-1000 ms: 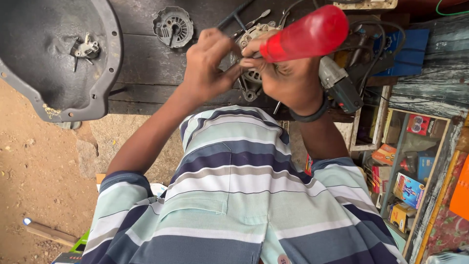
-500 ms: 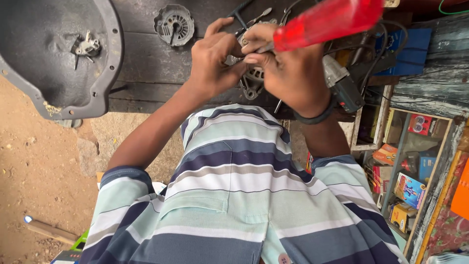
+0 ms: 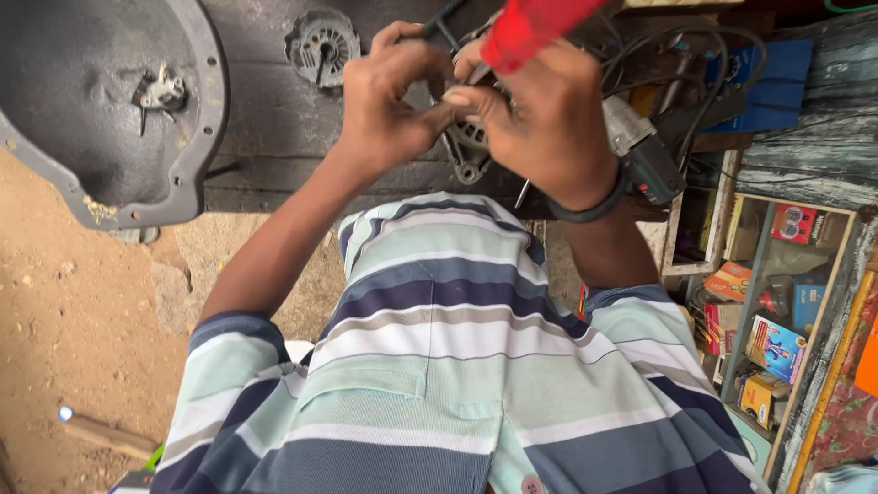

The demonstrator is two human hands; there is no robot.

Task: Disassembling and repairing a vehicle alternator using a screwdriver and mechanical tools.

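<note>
- A dark, worn wooden workbench (image 3: 274, 137) is spanning the top of the view above sandy ground; at 3 o'clock, a shelf of small coloured boxes (image 3: 777, 302) is standing.
- A large grey round metal housing (image 3: 101, 101) is lying at 10 o'clock.
- The right hand (image 3: 549, 128) is closing its fingers around a red-handled screwdriver (image 3: 530, 23), pressed against a grey cast-metal machine part (image 3: 471, 151) at 12 o'clock.
- The left hand (image 3: 389, 96) is pinching that part, fingers curled.
- Since the earlier frame, the screwdriver handle is tilting further out of view.
</note>
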